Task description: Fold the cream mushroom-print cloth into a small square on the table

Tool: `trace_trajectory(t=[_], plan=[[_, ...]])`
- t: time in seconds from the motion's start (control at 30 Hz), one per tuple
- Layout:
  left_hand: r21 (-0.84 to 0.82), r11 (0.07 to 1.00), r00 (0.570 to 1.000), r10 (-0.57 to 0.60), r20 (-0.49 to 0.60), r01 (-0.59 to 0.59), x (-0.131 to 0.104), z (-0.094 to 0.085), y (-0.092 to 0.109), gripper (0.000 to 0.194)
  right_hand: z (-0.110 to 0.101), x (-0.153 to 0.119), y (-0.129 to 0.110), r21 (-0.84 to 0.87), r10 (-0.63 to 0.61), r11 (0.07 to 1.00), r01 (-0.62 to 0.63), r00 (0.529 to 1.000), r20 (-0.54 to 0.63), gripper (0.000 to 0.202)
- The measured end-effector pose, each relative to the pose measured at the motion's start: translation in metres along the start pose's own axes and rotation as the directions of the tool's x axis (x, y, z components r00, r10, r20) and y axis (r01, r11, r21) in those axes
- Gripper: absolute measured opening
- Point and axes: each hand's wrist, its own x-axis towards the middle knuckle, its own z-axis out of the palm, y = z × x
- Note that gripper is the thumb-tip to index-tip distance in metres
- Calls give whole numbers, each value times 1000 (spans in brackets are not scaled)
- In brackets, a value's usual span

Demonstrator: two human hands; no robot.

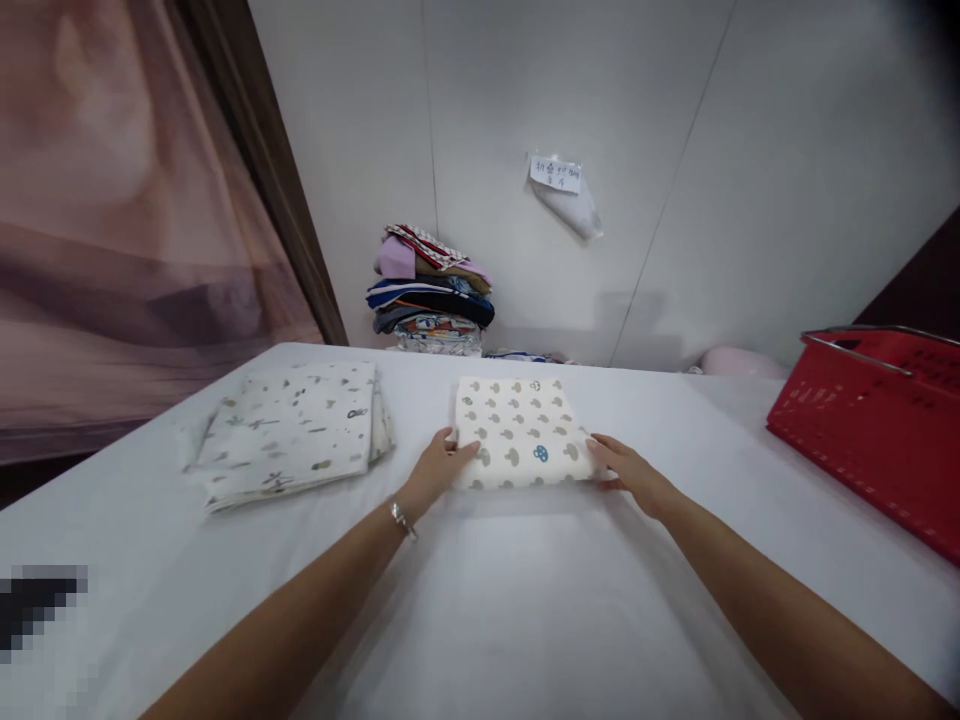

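A cream cloth (525, 425) with a mushroom print lies folded into a neat rectangle in the middle of the white table. My left hand (437, 468) grips its near left corner, thumb on top and fingers at the side and underneath. At the near right corner, my right hand (628, 472) pinches the cloth the same way. A bracelet circles my left wrist. To the left rests a second folded cloth (300, 425), white with small scattered prints, its layers slightly uneven; neither hand touches it.
A red basket (862, 430) with a metal handle stands at the right. Behind the table's far edge rises a stack of folded clothes (431, 290) against the wall. A paper note (555, 175) hangs above. At the left a pinkish curtain (135, 250) borders the white table (480, 620).
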Motion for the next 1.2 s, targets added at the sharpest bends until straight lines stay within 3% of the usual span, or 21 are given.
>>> trace_trajectory(t=[0.1,0.17,0.3,0.43,0.53,0.6,0.67,0.73,0.8,0.9,1.03,1.1,1.2], plan=[[59,992,993,110,-35,-108,-20,6,-12,81,8,-8,20,-23,-160,987,159,987,-31,74],[114,987,990,120,-79,-111,-26,14,-15,81,14,-8,32,9,-244,970,244,970,-18,83],[151,977,974,172,-145,-150,-28,30,-9,76,21,-3,40,75,-307,948,309,951,-32,95],[52,985,972,170,-161,-164,-37,36,5,73,28,-20,31,71,-323,941,331,941,-105,83],[-13,982,970,187,-153,-191,-60,20,12,71,40,-70,34,-17,-325,945,327,932,-159,79],[-32,969,963,239,-126,-244,-80,-1,11,65,52,-120,46,-93,-339,939,330,934,-110,79],[-67,966,967,243,-82,-249,-100,-23,3,57,67,-175,61,-132,-387,910,394,919,76,77],[-156,977,989,143,-29,-146,-116,-43,-9,57,81,-220,70,-141,-440,862,487,857,269,77],[-236,971,999,46,0,-45,-125,-54,-19,60,91,-246,74,-118,-456,844,524,815,358,75],[-221,973,997,55,-49,-64,-130,-59,-26,58,93,-249,76,-20,-419,896,443,860,290,62],[-114,985,988,114,-106,-126,-130,-54,-22,52,73,-227,76,86,-258,963,254,966,31,37],[-95,986,986,124,-107,-134,-128,-52,-21,51,56,-214,72,80,-221,970,228,971,-90,34],[-67,985,983,152,-108,-160,-123,-51,-24,48,31,-187,54,-34,-304,952,304,929,-212,33]])
